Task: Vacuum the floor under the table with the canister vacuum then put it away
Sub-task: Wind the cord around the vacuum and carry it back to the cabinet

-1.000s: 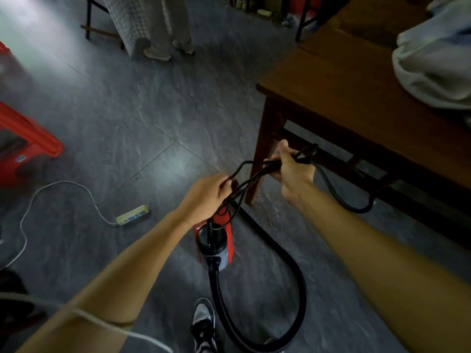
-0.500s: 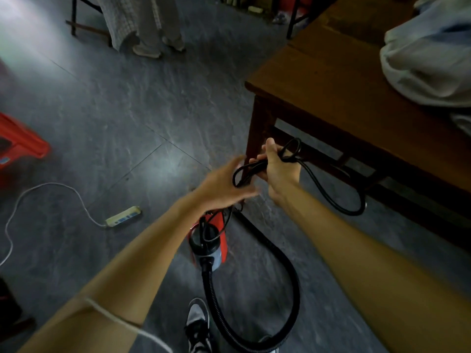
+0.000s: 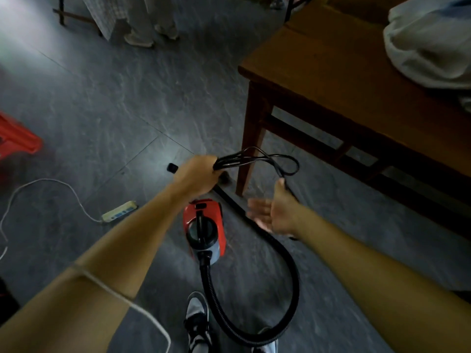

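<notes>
Head view: right hand point(image 3: 274, 215) has let go of the cord point(image 3: 254, 159) bundle and is now spread open, thumb just touching the trailing loop. Left hand point(image 3: 196, 174) alone grips the coils. Reads as winding up, so vacuuming looks done, stowing next. Vacuum point(image 3: 205, 230) sits on the floor near the table point(image 3: 318, 80) leg. Count: one vacuum, one hose point(image 3: 293, 289), one cord, one power strip point(image 3: 119, 211), one table.

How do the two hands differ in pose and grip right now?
The left hand is curled round the bundled black cord; the right hand is open, palm showing, fingers straight. The left hand hangs above the red vacuum; the right hand sits nearer the table leg. Both are bare and close to the same cord.
</notes>
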